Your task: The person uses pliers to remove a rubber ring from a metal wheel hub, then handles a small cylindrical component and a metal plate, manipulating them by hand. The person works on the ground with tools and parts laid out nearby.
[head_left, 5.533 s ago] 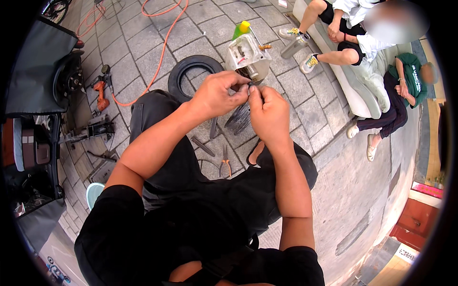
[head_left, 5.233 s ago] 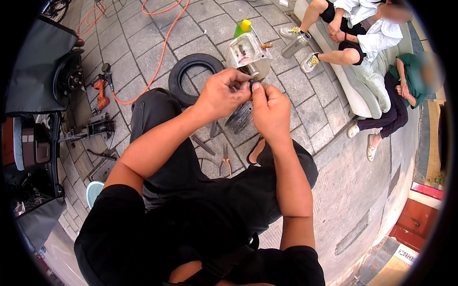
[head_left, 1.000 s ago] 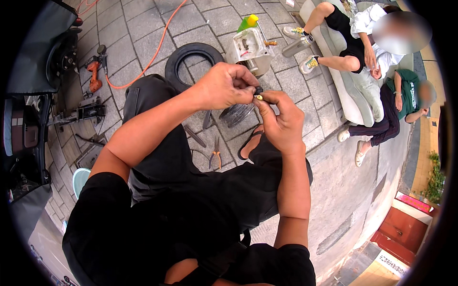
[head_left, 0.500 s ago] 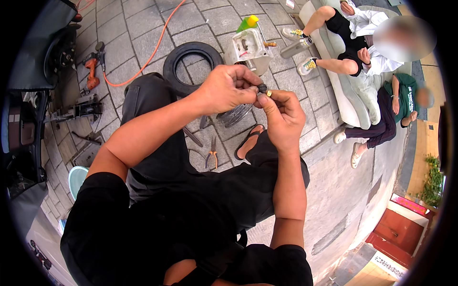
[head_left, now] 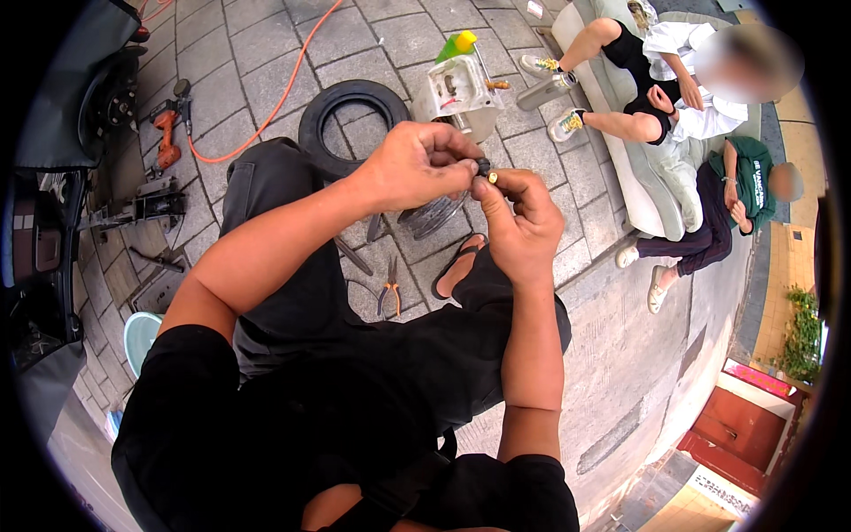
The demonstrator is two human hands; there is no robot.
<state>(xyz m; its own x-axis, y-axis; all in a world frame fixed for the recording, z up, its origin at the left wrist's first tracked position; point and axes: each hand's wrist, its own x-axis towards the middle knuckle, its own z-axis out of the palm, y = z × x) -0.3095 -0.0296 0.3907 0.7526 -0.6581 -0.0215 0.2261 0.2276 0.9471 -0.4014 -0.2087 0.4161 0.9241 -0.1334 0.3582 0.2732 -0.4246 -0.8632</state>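
Guiding from afar, I have the left hand (head_left: 421,161) pinching a small black part (head_left: 483,165) right of the tyre (head_left: 312,135), the right hand (head_left: 525,217) pinching a yellow piece (head_left: 493,178). Close handwork seems the step; next calls for steadiness, though my grip hides any join. A power tool (head_left: 166,137) lies left of the tyre, pliers (head_left: 390,288) below, a box (head_left: 481,124) right.

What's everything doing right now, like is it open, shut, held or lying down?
Left hand: closed, pinching a small dark part
Right hand: closed, pinching a small yellowish piece
Pliers: lying down, handles spread
Tire: lying flat, middle hollow
Green bottle: yellow cap on
Pale container: top open
Orange power tool: lying down, unheld
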